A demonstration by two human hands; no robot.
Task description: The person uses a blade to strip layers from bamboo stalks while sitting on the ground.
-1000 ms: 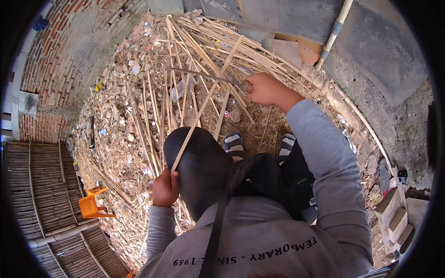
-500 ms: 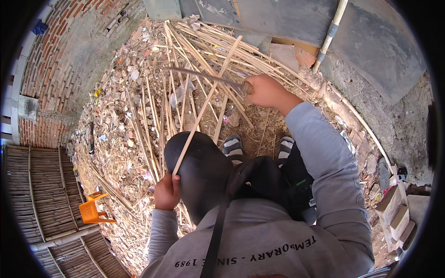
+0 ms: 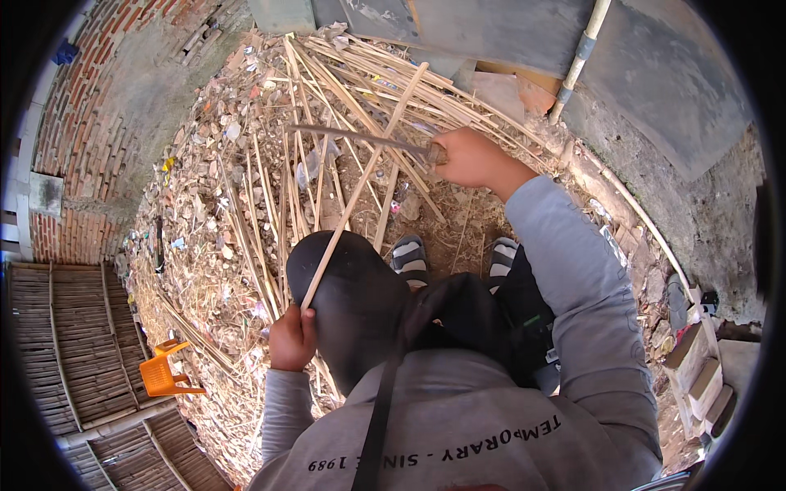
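My left hand [image 3: 292, 340] is closed around the near end of a long, pale bamboo strip [image 3: 350, 206]. The strip slants up and to the right, past the dark cap [image 3: 344, 282] on my head. My right hand [image 3: 471, 158], farther out, grips the handle of a machete [image 3: 348, 133]. Its long, thin, dark blade points left and crosses the strip in its upper part; I cannot tell whether the two touch. Below the hands, several more bamboo strips [image 3: 262, 196] lie on the ground.
A heap of bamboo strips [image 3: 409, 74] lies by the grey wall panels, near an upright pipe [image 3: 581, 61]. Rubble and litter [image 3: 196, 221] cover the ground. At left are an orange plastic chair [image 3: 165, 372], a woven bamboo panel [image 3: 78, 344] and a brick wall [image 3: 106, 98].
Both hands keep their grips, and the strip and machete hold nearly the same pose. The surroundings have shifted slightly left in the view.
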